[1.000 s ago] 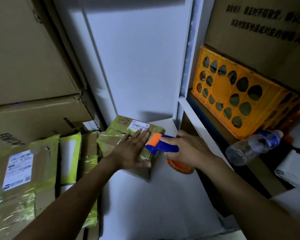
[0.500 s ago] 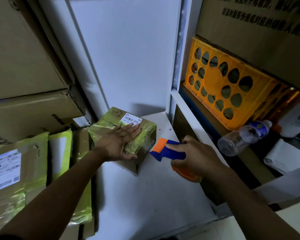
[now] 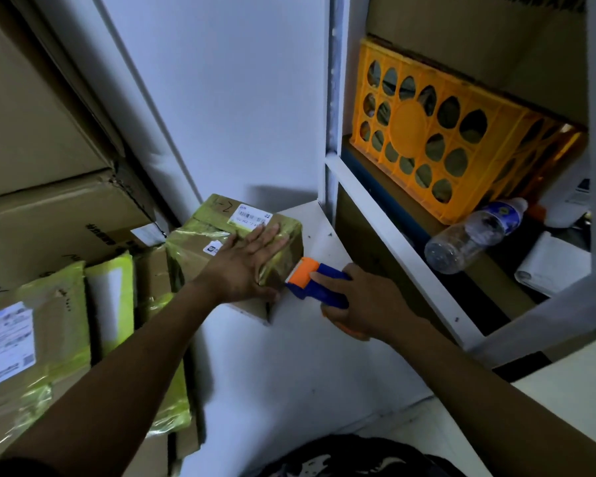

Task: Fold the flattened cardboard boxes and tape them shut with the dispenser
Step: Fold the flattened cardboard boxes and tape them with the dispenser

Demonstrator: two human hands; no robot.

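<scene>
A small cardboard box (image 3: 217,222) wrapped in yellow-green tape, with a white barcode label on top, sits on a white table (image 3: 289,366) against the wall. My left hand (image 3: 245,266) lies flat on its top, fingers straight and spread. My right hand (image 3: 365,304) grips the blue and orange tape dispenser (image 3: 310,277). The dispenser's orange head touches the box's near right side, low down by the corner. Part of the dispenser's body is hidden under my palm.
Taped parcels (image 3: 31,332) and large cardboard boxes (image 3: 59,222) are stacked at the left. On the right, a white shelf frame (image 3: 393,235) holds an orange plastic crate (image 3: 437,132), a lying water bottle (image 3: 475,235) and a white roll (image 3: 551,266).
My right hand drew the dispenser off the box top and down, then brought its head against the box's right side. My left hand stayed flat on the box.
</scene>
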